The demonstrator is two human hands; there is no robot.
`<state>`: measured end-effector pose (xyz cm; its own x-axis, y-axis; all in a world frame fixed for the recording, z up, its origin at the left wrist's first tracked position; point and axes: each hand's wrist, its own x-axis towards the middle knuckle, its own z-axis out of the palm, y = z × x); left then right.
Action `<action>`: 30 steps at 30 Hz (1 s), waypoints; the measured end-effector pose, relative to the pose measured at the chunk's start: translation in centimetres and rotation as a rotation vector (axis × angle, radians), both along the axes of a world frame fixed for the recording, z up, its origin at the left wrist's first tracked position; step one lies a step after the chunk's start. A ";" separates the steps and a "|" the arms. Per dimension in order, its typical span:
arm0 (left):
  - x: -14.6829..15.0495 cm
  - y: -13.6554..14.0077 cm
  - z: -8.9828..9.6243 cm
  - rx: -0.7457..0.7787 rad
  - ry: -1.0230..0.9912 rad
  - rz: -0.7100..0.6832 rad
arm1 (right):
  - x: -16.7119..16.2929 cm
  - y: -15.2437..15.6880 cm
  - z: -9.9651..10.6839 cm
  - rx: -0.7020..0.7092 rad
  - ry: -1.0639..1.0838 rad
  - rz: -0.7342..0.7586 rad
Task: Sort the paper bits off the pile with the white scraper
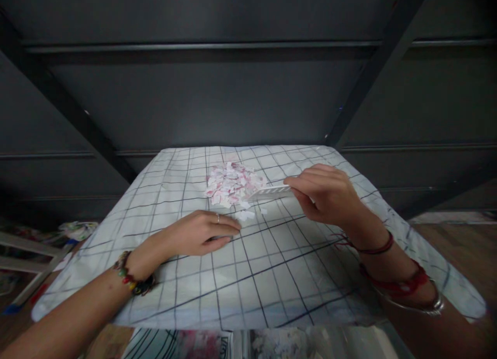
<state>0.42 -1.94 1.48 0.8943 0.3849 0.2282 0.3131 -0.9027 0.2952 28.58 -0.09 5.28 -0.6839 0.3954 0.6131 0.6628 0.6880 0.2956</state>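
Observation:
A heap of small white and pink paper scraps [232, 183] lies on the checked tablecloth [272, 276], toward the far side. My right hand [328, 196] pinches one end of a flat white slotted piece [269, 192]; its other end reaches the right edge of the heap. What kind of tool it is, I cannot tell. Just in front of the heap, a few loose scraps [245, 214] are spread near the fingertips of my left hand [205, 232]. That hand rests low over the cloth, fingers stretched out and thumb apart, with nothing visible in it.
Dark metal panels [209, 100] rise directly behind the table. Below the near edge stand containers, one with pale scraps [279, 343]. At left is a white metal frame [29, 266] with a crumpled bag [77, 229] near it. Wooden flooring [462, 245] shows at right.

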 end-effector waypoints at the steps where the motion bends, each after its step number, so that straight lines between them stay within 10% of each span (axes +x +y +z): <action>1: 0.0 0.0 0.0 0.000 -0.001 -0.001 | 0.0 0.0 0.0 0.015 0.007 -0.001; 30: -0.4 0.0 0.2 0.055 -0.026 0.035 | 0.3 0.1 -0.5 -0.088 0.077 0.206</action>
